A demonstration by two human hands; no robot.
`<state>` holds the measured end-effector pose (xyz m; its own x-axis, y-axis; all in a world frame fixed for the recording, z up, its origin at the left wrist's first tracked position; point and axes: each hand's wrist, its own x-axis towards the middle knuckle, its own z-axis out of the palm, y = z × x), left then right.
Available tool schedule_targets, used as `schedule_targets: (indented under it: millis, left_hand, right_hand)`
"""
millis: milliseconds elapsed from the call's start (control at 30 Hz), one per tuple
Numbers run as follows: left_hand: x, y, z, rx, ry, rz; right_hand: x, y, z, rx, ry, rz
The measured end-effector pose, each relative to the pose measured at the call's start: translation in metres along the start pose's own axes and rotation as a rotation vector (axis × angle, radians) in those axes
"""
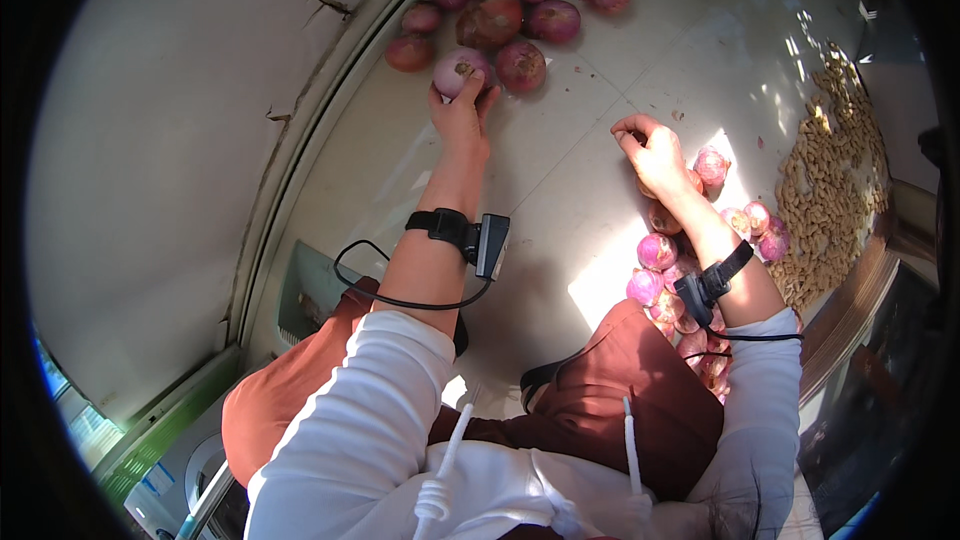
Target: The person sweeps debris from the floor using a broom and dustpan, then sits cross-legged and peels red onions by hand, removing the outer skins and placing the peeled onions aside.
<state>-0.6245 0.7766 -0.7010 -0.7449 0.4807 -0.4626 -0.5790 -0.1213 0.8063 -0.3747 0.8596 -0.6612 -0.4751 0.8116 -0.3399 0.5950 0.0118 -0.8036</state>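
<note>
My left hand [466, 109] grips a pale purple onion [454, 69] at the near edge of a group of onions on the tiled floor. A red onion [520, 67] lies just right of it, and a brownish-red onion [489, 21] sits behind. My right hand [651, 150] is raised with its fingers curled, above the far end of a second group of onions; whether it holds anything is hidden. Below its wrist lie a purple onion [656, 250] and several more, running down beside my knee. Another purple onion [711, 166] rests right of that hand.
Unshelled peanuts [821, 187] are spread over the floor at the right. A pale green dustpan-like container [315, 292] stands by the left wall [187, 90]. Dark-edged wooden furniture [855, 319] borders the right side. Sunlight falls across the floor near my right knee.
</note>
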Motion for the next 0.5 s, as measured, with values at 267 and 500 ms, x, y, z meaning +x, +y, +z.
schedule_targets:
  millis: [267, 500]
  left_hand:
    - [0.023, 0.002, -0.007, 0.152, 0.026, 0.020]
    - [-0.043, -0.031, 0.034, 0.327, 0.273, 0.058]
  right_hand:
    - [0.000, 0.041, -0.070, -0.171, 0.112, 0.055]
    - [-0.017, 0.077, -0.117, -0.394, -0.045, 0.286]
